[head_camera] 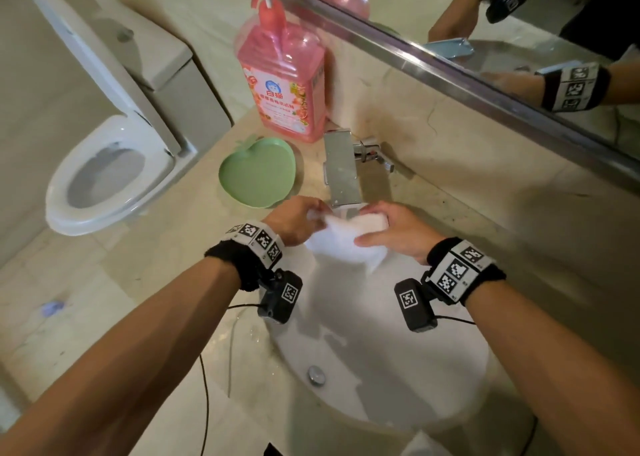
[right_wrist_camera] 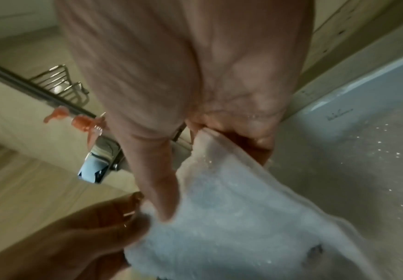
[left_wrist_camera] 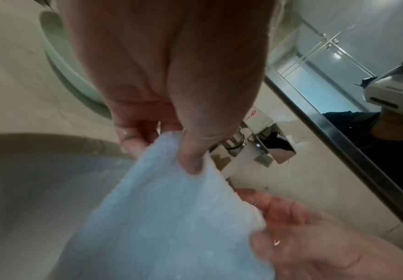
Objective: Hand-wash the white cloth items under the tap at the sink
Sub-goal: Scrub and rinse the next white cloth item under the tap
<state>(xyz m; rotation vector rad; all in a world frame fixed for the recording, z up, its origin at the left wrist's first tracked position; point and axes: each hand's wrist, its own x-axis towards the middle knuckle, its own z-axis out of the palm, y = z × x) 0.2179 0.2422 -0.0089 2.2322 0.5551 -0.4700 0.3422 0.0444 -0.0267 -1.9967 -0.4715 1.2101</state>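
Note:
A wet white cloth [head_camera: 341, 244] hangs between both hands just under the spout of the chrome tap [head_camera: 341, 171], over the white sink basin [head_camera: 433, 369]. My left hand [head_camera: 298, 220] pinches its left edge; in the left wrist view the thumb and fingers of that left hand [left_wrist_camera: 171, 147] clamp the white cloth [left_wrist_camera: 171, 217]. My right hand [head_camera: 391, 228] grips the right edge, with the thumb lying across the front. From the right wrist the right hand [right_wrist_camera: 195, 161] shows its fingers curled round the white cloth [right_wrist_camera: 243, 217]. Water runs from the spout onto the cloth.
A pink pump bottle of detergent [head_camera: 282, 84] and an empty green apple-shaped dish [head_camera: 258, 173] stand on the marble counter [head_camera: 173, 265] left of the tap. A mirror [head_camera: 519, 22] runs along the wall behind. A toilet [head_camera: 104, 168] with raised lid sits far left. The drain plug [head_camera: 316, 374] lies in the basin.

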